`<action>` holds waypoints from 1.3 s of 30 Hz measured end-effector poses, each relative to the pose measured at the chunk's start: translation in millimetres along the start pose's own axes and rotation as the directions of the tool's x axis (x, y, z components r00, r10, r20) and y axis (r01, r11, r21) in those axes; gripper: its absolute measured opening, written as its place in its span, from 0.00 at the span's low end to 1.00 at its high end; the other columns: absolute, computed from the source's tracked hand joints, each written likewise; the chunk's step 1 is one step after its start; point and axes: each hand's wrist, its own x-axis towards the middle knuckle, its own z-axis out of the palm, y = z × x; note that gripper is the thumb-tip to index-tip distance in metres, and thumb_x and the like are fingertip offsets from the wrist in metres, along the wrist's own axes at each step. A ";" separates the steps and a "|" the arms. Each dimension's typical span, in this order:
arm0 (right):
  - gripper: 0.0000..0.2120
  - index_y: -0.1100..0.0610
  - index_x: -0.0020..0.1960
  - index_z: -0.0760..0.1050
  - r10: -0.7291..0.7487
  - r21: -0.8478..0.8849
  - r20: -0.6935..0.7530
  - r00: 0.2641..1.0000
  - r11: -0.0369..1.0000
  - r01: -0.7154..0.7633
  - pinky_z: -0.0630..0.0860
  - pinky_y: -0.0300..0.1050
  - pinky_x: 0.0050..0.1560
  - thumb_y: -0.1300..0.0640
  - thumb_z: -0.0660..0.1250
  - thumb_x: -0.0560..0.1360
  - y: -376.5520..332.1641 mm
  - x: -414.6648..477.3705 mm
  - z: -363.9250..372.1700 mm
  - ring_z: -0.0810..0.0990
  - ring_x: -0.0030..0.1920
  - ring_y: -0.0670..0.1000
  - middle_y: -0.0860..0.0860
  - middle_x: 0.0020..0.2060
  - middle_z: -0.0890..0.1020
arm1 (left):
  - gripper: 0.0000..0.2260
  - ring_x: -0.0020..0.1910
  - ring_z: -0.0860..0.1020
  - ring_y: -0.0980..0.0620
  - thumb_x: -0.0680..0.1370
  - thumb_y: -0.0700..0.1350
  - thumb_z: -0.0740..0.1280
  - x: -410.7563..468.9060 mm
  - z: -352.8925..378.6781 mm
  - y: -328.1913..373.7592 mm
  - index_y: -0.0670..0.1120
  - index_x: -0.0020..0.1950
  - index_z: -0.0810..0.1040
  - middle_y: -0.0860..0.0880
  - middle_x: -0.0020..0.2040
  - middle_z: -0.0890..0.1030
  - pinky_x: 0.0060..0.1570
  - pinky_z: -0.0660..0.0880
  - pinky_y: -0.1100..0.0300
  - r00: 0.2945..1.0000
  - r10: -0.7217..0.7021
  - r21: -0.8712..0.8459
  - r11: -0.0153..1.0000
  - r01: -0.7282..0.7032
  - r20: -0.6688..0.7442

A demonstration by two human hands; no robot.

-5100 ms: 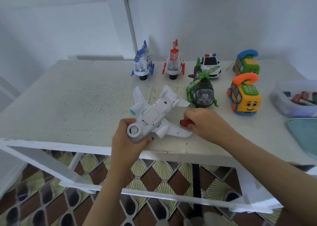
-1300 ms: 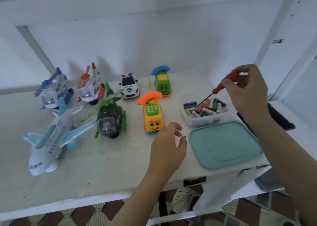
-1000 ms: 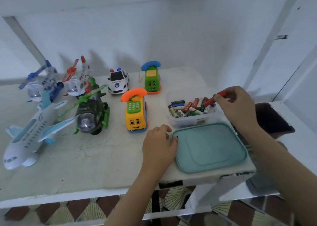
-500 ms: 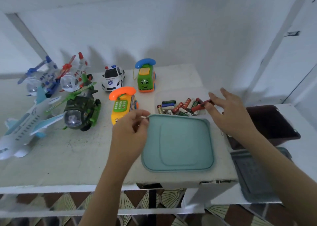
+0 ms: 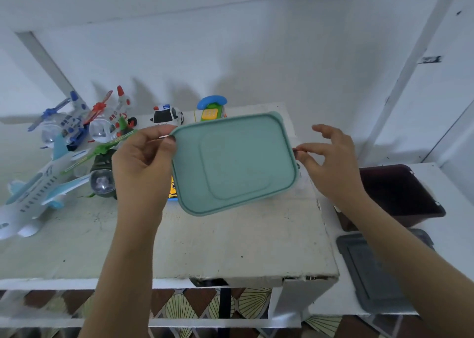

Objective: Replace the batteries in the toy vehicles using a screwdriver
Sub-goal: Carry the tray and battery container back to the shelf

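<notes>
- Worn white table [image 5: 230, 248] lies nearest me; a dark grey rectangular lid [image 5: 372, 273] sits lower at the near right.
- My left hand [image 5: 141, 168] pinches the left corner of a teal rectangular plastic lid [image 5: 236, 163], held tilted above the table.
- My right hand [image 5: 331, 163], fingers spread, is at the lid's right edge; I cannot tell whether it touches.
- A white-and-blue toy aeroplane [image 5: 33, 196] and a dark green toy helicopter [image 5: 102, 178] stand at the left.
- Far along the wall stand a blue toy helicopter [image 5: 64, 127], a red toy helicopter [image 5: 110, 122], a white toy police car [image 5: 166, 115] and a green toy telephone car [image 5: 211, 108].
</notes>
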 end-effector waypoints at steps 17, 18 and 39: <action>0.13 0.59 0.43 0.73 0.243 0.709 0.610 0.754 0.259 -0.656 0.66 0.35 0.22 0.53 0.57 0.81 -32.1 39.9 -35.5 0.70 0.24 0.46 0.52 0.32 0.75 | 0.12 0.52 0.80 0.62 0.72 0.29 0.68 -1.0 27.1 -9.3 0.44 0.50 0.80 0.64 0.47 0.82 0.56 0.75 0.65 0.884 0.441 0.024 0.893 -0.450 0.157; 0.10 0.60 0.44 0.74 0.268 0.699 0.582 0.768 0.317 -0.641 0.70 0.36 0.24 0.58 0.58 0.80 -29.4 44.0 -34.1 0.72 0.27 0.46 0.52 0.34 0.75 | 0.12 0.54 0.80 0.62 0.71 0.30 0.68 -0.1 27.4 -17.3 0.44 0.49 0.80 0.59 0.48 0.82 0.58 0.74 0.65 0.883 0.425 0.029 0.898 -0.439 0.198; 0.16 0.65 0.42 0.77 0.039 -0.179 0.253 0.967 0.984 0.007 0.67 0.43 0.32 0.56 0.56 0.79 6.6 47.1 19.7 0.74 0.36 0.57 0.58 0.34 0.78 | 0.13 0.57 0.77 0.68 0.68 0.36 0.60 -20.5 38.5 -93.4 0.45 0.45 0.82 0.51 0.53 0.81 0.57 0.72 0.71 0.948 0.062 0.134 0.985 -0.109 0.313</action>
